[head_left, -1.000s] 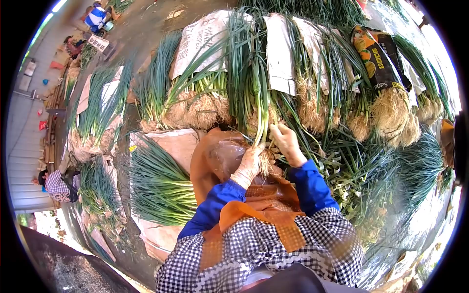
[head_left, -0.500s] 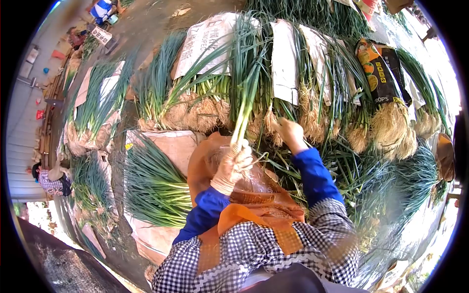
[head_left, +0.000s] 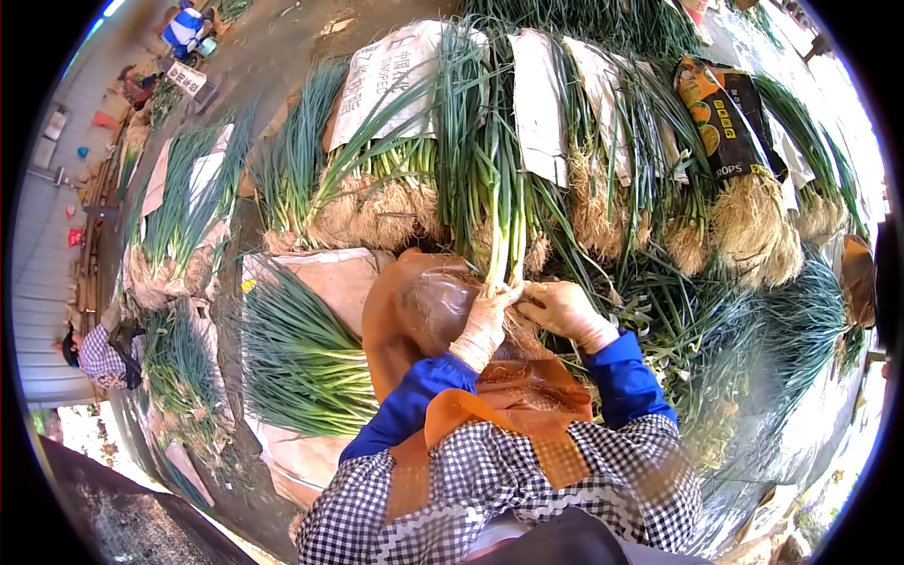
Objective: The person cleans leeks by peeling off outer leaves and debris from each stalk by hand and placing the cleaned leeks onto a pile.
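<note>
My left hand (head_left: 482, 325) is closed around the white lower ends of a few green onions (head_left: 497, 235), whose leaves point away from me. Pale roots hang below the grip, over an orange-brown apron (head_left: 395, 315). My right hand (head_left: 568, 314) meets the left one at the stalk bases, thumb and fingers pinched on the root end. Whether it grips a root or an outer leaf is hidden. Bundles of green onions with shaggy roots (head_left: 391, 212) lie just beyond both hands.
Trimmed green onions (head_left: 301, 353) lie on a pinkish sack (head_left: 330, 292) at my left. Loose leaves (head_left: 650, 330) cover the ground at right. White sacks (head_left: 539, 113) and a black printed bag (head_left: 720, 132) wrap bundles ahead. Another person (head_left: 105, 353) is at far left.
My left hand has lowered the green onions and moved slightly right. My right hand has come down and in from apart, and now touches their root end.
</note>
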Tool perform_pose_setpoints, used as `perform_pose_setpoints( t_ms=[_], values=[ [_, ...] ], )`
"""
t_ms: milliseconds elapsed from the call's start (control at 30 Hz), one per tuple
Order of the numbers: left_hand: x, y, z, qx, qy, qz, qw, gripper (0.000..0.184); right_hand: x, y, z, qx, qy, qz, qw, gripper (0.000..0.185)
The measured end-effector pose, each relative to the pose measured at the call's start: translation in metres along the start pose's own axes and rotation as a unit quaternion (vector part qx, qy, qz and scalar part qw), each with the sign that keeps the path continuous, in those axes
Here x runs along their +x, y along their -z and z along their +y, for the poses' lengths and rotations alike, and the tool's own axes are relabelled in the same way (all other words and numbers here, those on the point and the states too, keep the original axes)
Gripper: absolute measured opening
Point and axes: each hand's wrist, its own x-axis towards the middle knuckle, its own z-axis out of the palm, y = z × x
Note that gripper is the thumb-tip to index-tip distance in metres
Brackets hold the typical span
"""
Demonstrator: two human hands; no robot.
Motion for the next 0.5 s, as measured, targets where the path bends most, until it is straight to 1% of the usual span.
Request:
perform_pose_setpoints(
  t_ms=[33,67,100,133,167,233,300,333,367,433,467,500],
  values=[
    [-0.001,-0.004,0.005,0.003,0.0,-0.001,1.0,0.029,-0.003,-0.011,0.02,0.138,0.061,0.084,0.985,0.027],
    [0.0,-0.004,0.007,-0.027,0.008,0.012,1.0,0.026,0.001,0.005,0.019,0.297,-0.082,0.039,0.951,0.03],
    [-0.001,-0.002,0.009,-0.058,0.016,0.025,0.998,0.023,0.01,0.023,0.019,0.441,-0.221,-0.008,0.87,0.033],
    [0.001,0.009,0.007,-0.108,0.097,-0.009,0.989,0.022,0.024,0.014,0.036,0.462,-0.215,0.044,0.859,0.036],
    [0.002,0.009,0.008,-0.122,0.106,0.017,0.987,0.02,0.039,0.01,0.046,0.527,-0.214,0.045,0.822,0.04],
    [0.003,0.022,0.009,-0.253,0.15,-0.137,0.946,0.023,0.067,-0.011,0.049,0.573,-0.258,0.047,0.777,0.042],
    [-0.002,0.016,0.018,-0.247,0.15,-0.135,0.948,0.025,0.094,-0.041,0.051,0.613,-0.32,0.029,0.722,0.044],
    [0.0,0.02,0.018,-0.283,0.162,-0.159,0.932,0.024,0.097,-0.062,0.056,0.624,-0.253,0.058,0.737,0.041],
    [0.002,0.022,0.019,-0.317,0.173,-0.184,0.914,0.023,0.098,-0.069,0.052,0.606,-0.176,0.114,0.767,0.032],
    [0.002,0.026,0.02,-0.329,0.184,-0.194,0.906,0.021,0.09,-0.082,0.054,0.615,-0.216,0.125,0.748,0.027],
    [0.001,0.026,0.021,-0.342,0.178,-0.186,0.903,0.019,0.074,-0.069,0.028,0.547,-0.2,0.163,0.796,0.031],
    [0.002,0.027,0.023,-0.356,0.173,-0.18,0.901,0.018,0.05,-0.052,0.014,0.448,-0.222,0.094,0.861,0.034]
  ],
)
